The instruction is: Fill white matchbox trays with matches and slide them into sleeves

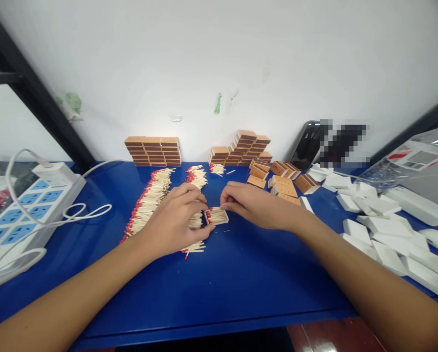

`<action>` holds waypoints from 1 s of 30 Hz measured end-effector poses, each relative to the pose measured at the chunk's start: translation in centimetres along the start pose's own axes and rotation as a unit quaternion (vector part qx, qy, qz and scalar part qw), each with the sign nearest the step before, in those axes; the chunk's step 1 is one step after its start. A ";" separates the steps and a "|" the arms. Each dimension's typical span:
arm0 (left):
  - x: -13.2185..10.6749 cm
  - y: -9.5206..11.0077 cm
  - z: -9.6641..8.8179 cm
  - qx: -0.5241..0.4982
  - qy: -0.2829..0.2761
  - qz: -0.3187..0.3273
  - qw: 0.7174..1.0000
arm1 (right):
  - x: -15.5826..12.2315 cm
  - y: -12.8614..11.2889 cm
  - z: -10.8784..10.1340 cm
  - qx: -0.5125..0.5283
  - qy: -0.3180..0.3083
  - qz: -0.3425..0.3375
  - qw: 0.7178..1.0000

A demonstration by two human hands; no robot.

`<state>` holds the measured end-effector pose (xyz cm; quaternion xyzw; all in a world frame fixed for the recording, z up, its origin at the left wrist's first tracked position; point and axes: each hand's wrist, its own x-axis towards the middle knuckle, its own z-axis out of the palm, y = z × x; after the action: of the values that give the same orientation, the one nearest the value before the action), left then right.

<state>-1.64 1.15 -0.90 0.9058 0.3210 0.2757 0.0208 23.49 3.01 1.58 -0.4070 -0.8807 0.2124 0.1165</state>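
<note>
A small white matchbox tray (pixel 216 216) with red-tipped matches in it lies on the blue table (pixel 233 278), between my two hands. My left hand (pixel 177 220) rests on a pile of loose matches (pixel 149 200), fingers curled, fingertips touching the tray's left end. My right hand (pixel 253 203) comes in from the right, its fingers bent and pinched at the tray's far edge. Whether those fingers hold matches is hidden.
Stacks of brown matchboxes (pixel 153 151) stand against the white wall, with another stack (pixel 243 146) and loose boxes (pixel 283 186) to the right. Several white box sleeves (pixel 383 234) lie at the right. A power strip (pixel 32 205) with white cable sits at the left. A dark phone (pixel 309 144) leans on the wall.
</note>
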 end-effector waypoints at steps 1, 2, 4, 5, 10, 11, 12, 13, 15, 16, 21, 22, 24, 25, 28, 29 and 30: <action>0.0 0.0 0.0 0.001 -0.002 0.000 1.000 | 0.0 -0.1 0.1 -0.001 -0.002 -0.001 1.000; 0.0 0.0 0.0 0.002 -0.003 -0.001 1.000 | 0.0 -0.1 0.2 -0.002 -0.003 -0.002 1.000; 0.0 -0.1 0.0 0.001 -0.003 -0.004 1.000 | 0.1 -0.3 0.4 -0.006 -0.002 -0.008 1.000; 0.0 0.0 0.0 0.000 -0.003 -0.005 1.000 | 0.2 -0.4 0.5 -0.008 -0.001 -0.012 1.000; 0.0 0.1 0.0 -0.004 -0.010 -0.006 1.000 | 0.2 -1.2 0.5 0.003 0.031 -0.030 0.999; 0.0 0.1 0.0 -0.005 -0.011 -0.005 1.000 | 0.2 -1.5 0.5 0.012 0.036 -0.036 0.999; 0.1 0.2 0.0 -0.005 -0.012 -0.004 1.000 | 0.2 -1.7 0.5 0.022 0.037 -0.042 0.998; 0.1 0.2 -0.1 -0.006 -0.014 -0.004 1.000 | 0.2 -1.9 0.5 0.031 0.033 -0.046 0.998; 0.1 0.2 -0.1 -0.007 -0.015 -0.003 1.000 | 0.3 -2.1 0.8 0.039 0.021 -0.044 0.998; 0.1 0.2 -0.1 -0.008 -0.014 -0.003 1.000 | 0.3 -2.2 1.0 0.038 0.016 -0.040 0.998; 0.1 0.2 0.0 -0.013 -0.012 0.000 1.000 | 0.4 -2.0 1.6 0.028 -0.002 -0.038 0.999; 0.1 0.2 0.0 -0.013 -0.012 0.001 1.000 | 0.4 -1.9 1.5 0.027 -0.004 -0.039 0.999; 0.0 0.2 0.0 -0.011 -0.011 0.001 1.000 | 0.3 -1.8 1.3 0.019 -0.006 -0.041 0.999; 0.0 0.2 0.1 -0.009 -0.011 0.001 1.000 | 0.2 -1.8 1.1 0.015 -0.007 -0.044 0.999; 0.0 0.1 0.1 -0.005 -0.013 -0.001 1.000 | 0.1 -1.8 0.6 0.007 -0.010 -0.052 0.999; 0.0 0.1 0.1 -0.005 -0.014 -0.001 1.000 | 0.1 -1.8 0.5 0.007 -0.006 -0.053 0.999; 0.0 0.1 0.1 -0.006 -0.014 0.000 1.000 | 0.0 -1.8 0.5 0.005 -0.001 -0.052 0.999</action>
<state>-1.52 1.06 -0.92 0.9093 0.3195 0.2647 0.0306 22.10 1.89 2.01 -0.3598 -0.8997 0.2110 0.1289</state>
